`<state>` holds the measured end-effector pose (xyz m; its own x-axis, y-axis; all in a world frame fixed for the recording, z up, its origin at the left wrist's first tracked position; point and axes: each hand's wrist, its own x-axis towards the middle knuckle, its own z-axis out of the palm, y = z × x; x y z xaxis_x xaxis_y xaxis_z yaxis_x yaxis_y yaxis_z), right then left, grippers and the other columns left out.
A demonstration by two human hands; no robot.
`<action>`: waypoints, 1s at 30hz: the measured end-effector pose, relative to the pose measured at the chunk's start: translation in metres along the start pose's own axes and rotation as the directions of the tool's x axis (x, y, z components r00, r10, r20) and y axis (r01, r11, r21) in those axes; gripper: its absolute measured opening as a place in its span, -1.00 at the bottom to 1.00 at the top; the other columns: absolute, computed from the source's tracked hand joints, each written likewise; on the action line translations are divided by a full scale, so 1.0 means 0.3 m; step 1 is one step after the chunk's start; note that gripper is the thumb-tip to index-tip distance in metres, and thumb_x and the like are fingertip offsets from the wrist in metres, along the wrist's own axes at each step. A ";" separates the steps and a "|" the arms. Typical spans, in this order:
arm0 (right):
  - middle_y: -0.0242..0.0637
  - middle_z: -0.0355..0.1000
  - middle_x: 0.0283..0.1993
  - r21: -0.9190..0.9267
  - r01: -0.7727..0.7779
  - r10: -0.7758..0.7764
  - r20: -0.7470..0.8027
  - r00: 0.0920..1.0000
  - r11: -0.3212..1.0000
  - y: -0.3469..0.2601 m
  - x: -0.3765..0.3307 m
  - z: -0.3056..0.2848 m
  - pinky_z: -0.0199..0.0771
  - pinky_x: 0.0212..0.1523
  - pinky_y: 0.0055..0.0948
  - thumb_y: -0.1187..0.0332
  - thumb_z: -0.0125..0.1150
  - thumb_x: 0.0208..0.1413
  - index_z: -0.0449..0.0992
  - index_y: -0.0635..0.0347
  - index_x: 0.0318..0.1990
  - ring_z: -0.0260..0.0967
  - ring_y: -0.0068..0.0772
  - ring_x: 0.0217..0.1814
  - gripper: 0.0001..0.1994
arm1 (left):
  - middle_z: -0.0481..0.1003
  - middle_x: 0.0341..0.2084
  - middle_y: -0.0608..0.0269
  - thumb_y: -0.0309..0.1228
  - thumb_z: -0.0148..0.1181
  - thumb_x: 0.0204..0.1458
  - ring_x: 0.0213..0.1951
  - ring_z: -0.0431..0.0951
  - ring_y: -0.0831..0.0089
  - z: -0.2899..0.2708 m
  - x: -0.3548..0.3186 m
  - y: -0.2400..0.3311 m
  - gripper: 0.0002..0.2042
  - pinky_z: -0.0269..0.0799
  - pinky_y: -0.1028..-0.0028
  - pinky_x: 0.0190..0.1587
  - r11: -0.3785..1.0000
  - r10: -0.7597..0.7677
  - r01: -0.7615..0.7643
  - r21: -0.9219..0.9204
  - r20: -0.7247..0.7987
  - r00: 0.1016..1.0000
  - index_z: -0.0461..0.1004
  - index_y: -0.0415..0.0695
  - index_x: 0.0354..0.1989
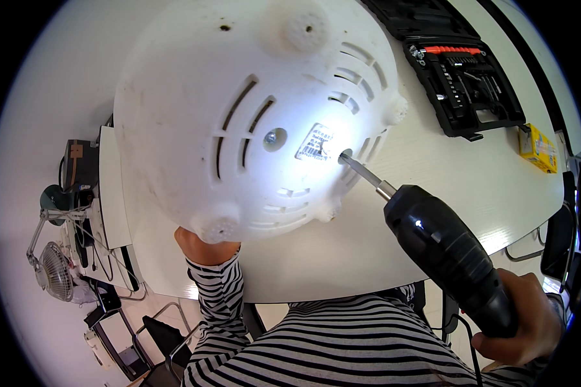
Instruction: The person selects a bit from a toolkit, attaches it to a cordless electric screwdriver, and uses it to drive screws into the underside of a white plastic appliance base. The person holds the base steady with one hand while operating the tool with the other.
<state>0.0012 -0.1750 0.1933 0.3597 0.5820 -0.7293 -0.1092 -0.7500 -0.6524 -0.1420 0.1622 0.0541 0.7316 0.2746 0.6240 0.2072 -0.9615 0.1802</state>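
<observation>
A large round white plastic appliance base (pixel 174 116) is tilted up with its vented underside toward me. My left hand (pixel 205 248) holds it at its lower edge; the fingers are hidden behind the plastic. My right hand (pixel 526 319) is wrapped around the handle of a black electric screwdriver (pixel 442 242). Its long bit (pixel 363 169) reaches into a recessed hole beside a printed label (pixel 314 142), and bright light falls there. Left of the label, a screw head (pixel 272 138) shows inside another recess. Several knobbly feet (pixel 307 27) stick out around the underside.
An open black tool case (pixel 461 84) with bits and a red-handled tool lies at the far right of the white table (pixel 284 267). Beside it stands a yellow box (pixel 538 148). A jointed lamp (pixel 53 271) is at left; chairs (pixel 164 338) stand below.
</observation>
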 end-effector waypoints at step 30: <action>-0.25 0.26 -0.57 -0.471 0.085 -0.273 -0.346 0.898 0.878 -0.013 -0.077 0.033 0.25 -0.58 -0.46 0.35 0.23 -0.73 0.38 0.31 -0.27 0.21 -0.40 -0.66 -0.40 | 0.49 -0.53 0.26 -0.36 0.25 -0.39 -0.59 0.47 0.24 -0.026 0.037 0.055 -0.75 0.39 0.41 -0.58 0.975 0.092 -0.102 0.197 0.058 0.994 0.46 -0.09 -0.43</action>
<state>-0.0160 -0.1822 0.2107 0.6737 0.6180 -0.4052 0.3714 -0.7572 -0.5374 -0.1355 0.1492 0.0699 0.7838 0.1841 0.5931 0.2554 -0.9661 -0.0377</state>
